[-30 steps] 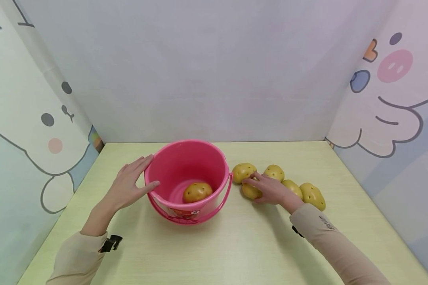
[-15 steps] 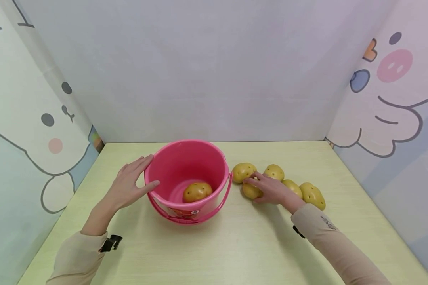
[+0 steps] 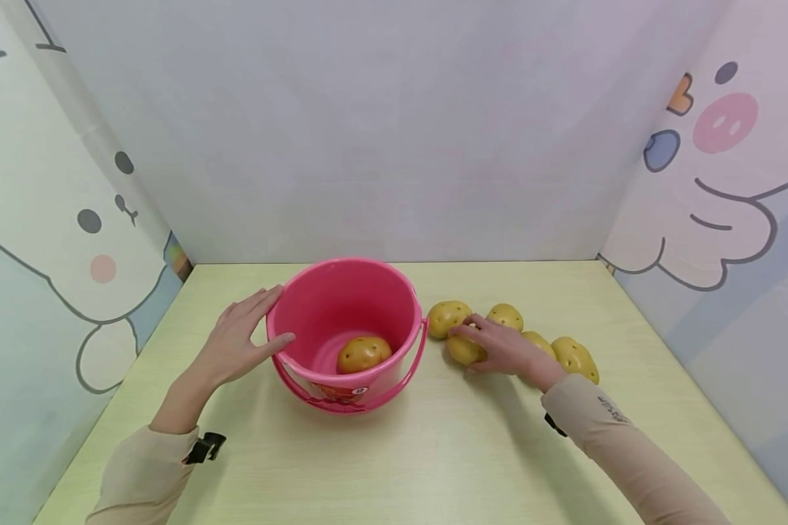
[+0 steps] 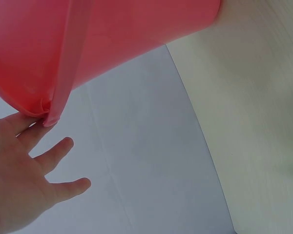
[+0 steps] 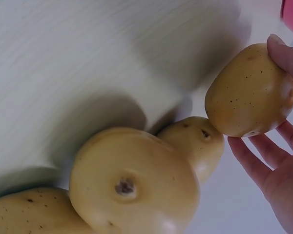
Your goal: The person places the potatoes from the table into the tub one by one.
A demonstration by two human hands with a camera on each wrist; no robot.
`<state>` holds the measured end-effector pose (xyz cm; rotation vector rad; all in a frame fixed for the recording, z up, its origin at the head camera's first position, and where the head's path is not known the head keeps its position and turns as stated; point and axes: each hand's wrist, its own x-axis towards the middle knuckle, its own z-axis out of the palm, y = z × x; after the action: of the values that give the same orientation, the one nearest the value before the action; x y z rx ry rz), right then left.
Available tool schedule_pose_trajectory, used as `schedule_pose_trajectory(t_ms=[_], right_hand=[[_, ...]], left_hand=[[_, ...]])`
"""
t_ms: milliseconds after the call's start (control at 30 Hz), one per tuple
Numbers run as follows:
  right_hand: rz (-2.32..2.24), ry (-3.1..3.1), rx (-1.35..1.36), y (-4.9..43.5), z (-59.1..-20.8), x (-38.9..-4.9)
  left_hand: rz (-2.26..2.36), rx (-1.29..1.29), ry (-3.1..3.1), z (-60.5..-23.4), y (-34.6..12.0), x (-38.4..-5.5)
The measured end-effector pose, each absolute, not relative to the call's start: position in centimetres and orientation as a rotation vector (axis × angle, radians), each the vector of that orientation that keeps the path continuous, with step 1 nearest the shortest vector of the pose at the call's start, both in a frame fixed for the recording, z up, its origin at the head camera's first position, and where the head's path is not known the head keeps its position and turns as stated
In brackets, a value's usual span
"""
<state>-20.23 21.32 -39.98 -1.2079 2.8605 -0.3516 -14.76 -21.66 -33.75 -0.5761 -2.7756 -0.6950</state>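
A pink bucket point(image 3: 344, 292) stands left of the table's middle with one potato point(image 3: 364, 355) inside. At its left rim my left hand point(image 3: 239, 339) rests with fingers spread and fairly straight, thumb reaching over the edge. The left wrist view shows that hand point(image 4: 24, 170) touching the bucket point(image 4: 122, 34) close to where its handle joins the rim. To the right of the bucket, my right hand point(image 3: 499, 346) pinches a potato point(image 3: 465, 351) between thumb and fingers. The right wrist view shows this potato point(image 5: 251, 92) from the side, close against a smaller-looking potato point(image 5: 193, 144).
Several more potatoes lie around the right hand: one potato point(image 3: 449, 319) beside the bucket, another potato point(image 3: 505, 316) behind the hand, a potato point(image 3: 540, 343) partly hidden by the wrist, and a potato point(image 3: 576, 359) farthest right. Printed fabric walls enclose the pale table point(image 3: 394, 467).
My right hand and the potato in its fingers have shifted very slightly to the right. The left hand and the bucket have stayed in place.
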Motion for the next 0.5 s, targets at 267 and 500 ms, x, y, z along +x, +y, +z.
schedule_pose_trajectory(t_ms=[267,500], right_hand=[[-0.32,2.863,-1.231,21.4,-39.1,-20.1],[-0.287,2.863,-1.236,21.6,-38.3,-19.9]], left_hand=[[-0.693,-0.576,-2.776,-33.8,-21.6,-14.8],[-0.691,-0.581,-2.773,-33.8,-21.7,-14.8]])
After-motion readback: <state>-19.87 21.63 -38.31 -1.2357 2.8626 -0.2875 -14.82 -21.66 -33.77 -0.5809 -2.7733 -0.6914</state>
